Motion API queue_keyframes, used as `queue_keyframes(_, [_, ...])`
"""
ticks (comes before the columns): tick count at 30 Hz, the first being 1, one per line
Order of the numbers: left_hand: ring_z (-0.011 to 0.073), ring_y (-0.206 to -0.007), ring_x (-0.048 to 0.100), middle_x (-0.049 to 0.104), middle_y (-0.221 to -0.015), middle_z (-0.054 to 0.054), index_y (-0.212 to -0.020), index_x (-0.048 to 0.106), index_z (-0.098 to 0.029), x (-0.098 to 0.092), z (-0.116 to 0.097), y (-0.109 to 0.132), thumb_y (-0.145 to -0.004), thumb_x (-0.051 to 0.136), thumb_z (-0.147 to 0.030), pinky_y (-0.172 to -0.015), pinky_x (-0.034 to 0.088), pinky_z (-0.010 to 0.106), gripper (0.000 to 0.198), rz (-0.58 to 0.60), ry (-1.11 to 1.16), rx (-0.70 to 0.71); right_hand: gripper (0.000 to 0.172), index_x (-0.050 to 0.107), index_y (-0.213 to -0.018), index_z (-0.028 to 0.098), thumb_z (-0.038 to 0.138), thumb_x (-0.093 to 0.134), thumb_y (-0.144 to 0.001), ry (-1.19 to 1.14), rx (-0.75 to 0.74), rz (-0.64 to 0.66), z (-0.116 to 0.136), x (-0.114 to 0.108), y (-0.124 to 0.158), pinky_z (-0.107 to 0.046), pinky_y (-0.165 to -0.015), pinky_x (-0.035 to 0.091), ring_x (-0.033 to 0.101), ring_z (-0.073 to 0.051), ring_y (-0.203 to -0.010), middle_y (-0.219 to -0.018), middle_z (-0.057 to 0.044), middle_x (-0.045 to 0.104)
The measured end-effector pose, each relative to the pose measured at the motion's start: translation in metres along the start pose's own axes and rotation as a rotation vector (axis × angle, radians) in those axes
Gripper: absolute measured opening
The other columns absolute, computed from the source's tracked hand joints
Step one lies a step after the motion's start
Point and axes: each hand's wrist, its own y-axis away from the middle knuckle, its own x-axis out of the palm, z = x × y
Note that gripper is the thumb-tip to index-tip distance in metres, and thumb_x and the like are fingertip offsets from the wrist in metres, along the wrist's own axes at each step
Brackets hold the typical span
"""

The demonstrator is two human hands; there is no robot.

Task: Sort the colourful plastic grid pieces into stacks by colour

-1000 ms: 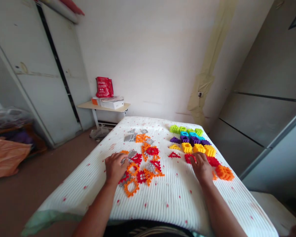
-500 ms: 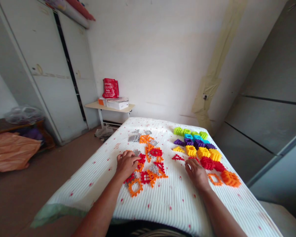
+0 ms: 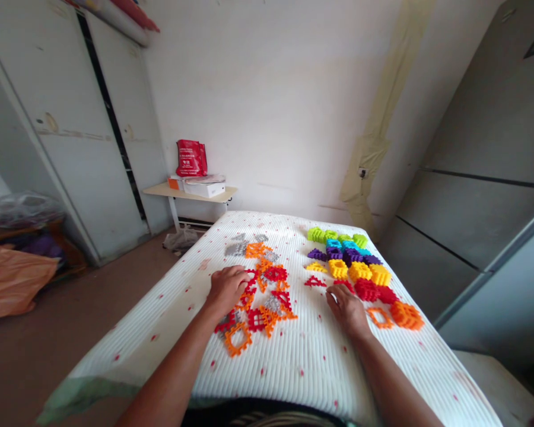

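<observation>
My left hand (image 3: 228,290) reaches into a loose spread of plastic interlocking building pieces, its fingers closed on a red piece (image 3: 251,276). Around it lie an orange square frame (image 3: 238,340), a red window-like piece (image 3: 256,320), orange pieces (image 3: 258,249) and grey pieces (image 3: 273,304). My right hand (image 3: 349,311) rests low over the bed, fingers loosely bent and thumb a little apart, with nothing visible in them. Just beyond its fingertips is a red piece (image 3: 344,286); a red triangle (image 3: 315,281) lies to their left.
Colour-sorted rows stand at the right: green (image 3: 317,235), blue (image 3: 333,244), purple (image 3: 352,256), yellow (image 3: 360,271), red (image 3: 367,290) and orange (image 3: 406,315). The striped bedspread (image 3: 293,370) lies beneath everything. Beyond it are a small table (image 3: 153,190) and a red bag (image 3: 191,158).
The view has turned slightly, shifting the scene left. My left hand has moved slightly up and away with the red piece at its fingers. My right hand stays near the red row.
</observation>
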Motion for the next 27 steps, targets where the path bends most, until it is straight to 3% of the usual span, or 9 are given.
queue_keyframes(3, [0.0177, -0.107, 0.051, 0.054, -0.116, 0.004, -0.086, 0.061, -0.022, -0.002, -0.019, -0.003, -0.080, 0.043, -0.016, -0.091, 0.038, 0.032, 0.020, -0.066, 0.154, 0.081, 0.023, 0.060, -0.080, 0.018, 0.030, 0.041, -0.087, -0.077, 0.045, 0.017, 0.005, -0.002, -0.002, -0.024, -0.060, 0.043, 0.058, -0.015, -0.066, -0.078, -0.006, 0.061])
queue_keyframes(7, [0.0157, -0.099, 0.054, 0.057, -0.098, 0.004, -0.086, 0.058, -0.021, 0.005, -0.060, -0.005, -0.082, 0.040, -0.014, -0.086, 0.042, 0.028, 0.019, -0.088, 0.265, 0.155, 0.026, 0.060, -0.079, 0.017, 0.038, 0.045, -0.085, -0.329, 0.159, 0.048, 0.018, -0.003, -0.002, -0.027, -0.058, 0.043, 0.055, -0.015, -0.062, -0.074, -0.006, 0.061])
queue_keyframes(11, [0.0150, -0.084, 0.056, 0.057, -0.087, 0.003, -0.081, 0.057, -0.022, 0.026, -0.099, -0.001, -0.083, 0.042, -0.016, -0.076, 0.043, 0.027, 0.016, -0.032, 0.173, 0.184, 0.033, 0.056, -0.098, 0.017, 0.046, 0.049, -0.082, -0.748, 0.356, 0.121, 0.036, 0.001, 0.000, -0.025, -0.050, 0.042, 0.051, -0.012, -0.055, -0.078, -0.004, 0.061])
queue_keyframes(16, [0.0175, -0.081, 0.056, 0.060, -0.085, 0.003, -0.082, 0.058, -0.022, 0.053, -0.121, 0.004, -0.083, 0.047, -0.019, -0.073, 0.041, 0.030, 0.012, -0.032, -0.003, 0.264, 0.037, 0.051, -0.103, 0.019, 0.041, 0.059, -0.074, -1.034, 0.442, 0.114, 0.045, 0.007, -0.002, -0.021, -0.042, 0.036, 0.043, -0.008, -0.045, -0.068, 0.003, 0.055])
queue_keyframes(22, [0.0207, -0.083, 0.058, 0.063, -0.086, 0.004, -0.091, 0.057, -0.022, 0.067, -0.126, 0.007, -0.081, 0.052, -0.023, -0.077, 0.042, 0.036, 0.011, -0.037, -0.015, 0.267, 0.027, 0.053, -0.093, 0.019, 0.032, 0.055, -0.069, -0.988, 0.469, 0.061, 0.038, 0.012, -0.004, -0.021, -0.039, 0.036, 0.043, -0.008, -0.043, -0.060, 0.006, 0.049])
queue_keyframes(27, [0.0210, -0.085, 0.060, 0.066, -0.089, 0.006, -0.107, 0.054, -0.023, 0.074, -0.122, 0.009, -0.082, 0.049, -0.021, -0.082, 0.041, 0.038, 0.025, -0.031, 0.010, 0.267, 0.020, 0.058, -0.089, 0.018, 0.027, 0.049, -0.074, -0.657, 0.368, 0.023, 0.035, 0.015, -0.002, -0.023, -0.048, 0.042, 0.052, -0.013, -0.053, -0.065, 0.000, 0.058])
